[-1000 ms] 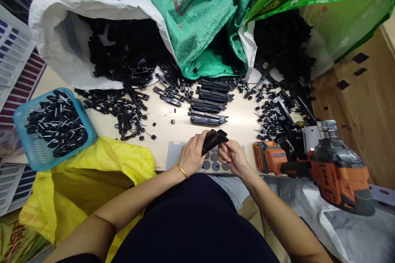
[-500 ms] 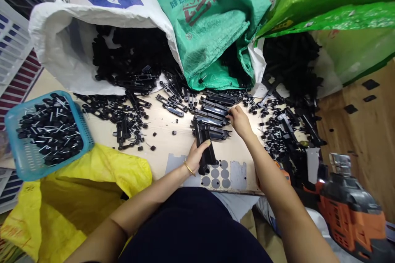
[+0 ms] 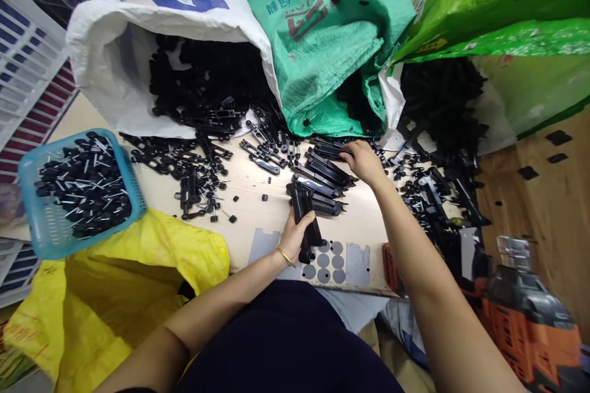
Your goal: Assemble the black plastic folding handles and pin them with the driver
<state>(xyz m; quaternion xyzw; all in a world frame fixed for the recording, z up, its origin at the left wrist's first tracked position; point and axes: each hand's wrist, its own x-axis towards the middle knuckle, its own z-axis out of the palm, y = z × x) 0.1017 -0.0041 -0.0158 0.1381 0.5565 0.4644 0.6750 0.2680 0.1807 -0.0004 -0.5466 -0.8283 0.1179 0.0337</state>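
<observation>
My left hand (image 3: 295,234) is closed around long black plastic channel-shaped parts (image 3: 305,221), at least two side by side, tilted above the near part of the table. Beyond them lies a row of similar black plastic bars (image 3: 325,175), some overlapping. My right hand (image 3: 365,161) reaches to the far end of this row, its thumb and fingers closed at the right end of a black plastic bar (image 3: 329,148). The fingertips are partly hidden, and the bar appears to rest on the table.
Open white (image 3: 83,67), teal (image 3: 299,95) and green (image 3: 548,37) sacks spill black parts at the back. A blue basket (image 3: 34,221) of black-headed pins stands left, above a yellow sack (image 3: 207,245). An orange-black power tool (image 3: 530,319) is at right; grey sheets (image 3: 357,264) lie at the near edge.
My right hand has moved from the middle of the row to the bar at its far end. Some bars have shifted askew. My left hand keeps its hold; the view has shifted slightly.
</observation>
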